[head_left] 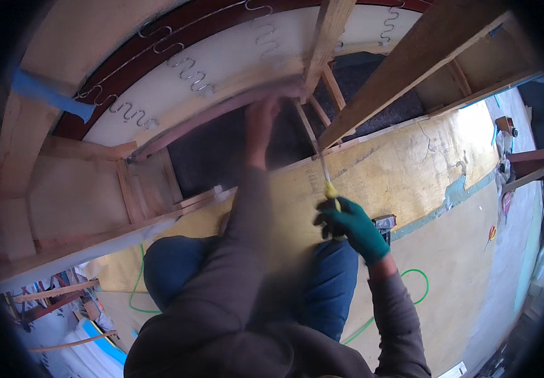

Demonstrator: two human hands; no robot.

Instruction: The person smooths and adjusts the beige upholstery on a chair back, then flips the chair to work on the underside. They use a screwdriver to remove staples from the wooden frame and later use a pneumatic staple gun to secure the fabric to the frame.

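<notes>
My right hand (354, 230), in a green glove, is closed around the yellow handle of a screwdriver-like tool (331, 191). Its thin shaft points up toward a wooden rail of the furniture frame (379, 135). My bare left hand (262, 123) reaches into the frame and is at a long pinkish-brown strip (190, 126) along the lower edge of a pale panel. Motion blurs this hand, so its fingers and whatever they hold cannot be made out. Wavy metal springs (187, 69) line the panel above. Dark fabric (212, 151) shows through the opening below.
A thick wooden beam (410, 66) slants across the upper right. By my right knee lies a dark and silver tool (384, 222), partly hidden. A green hose (420, 283) curls over the floor boards, with orange-handled scissors (492, 233) farther right. Wood scraps (55, 292) lie at lower left.
</notes>
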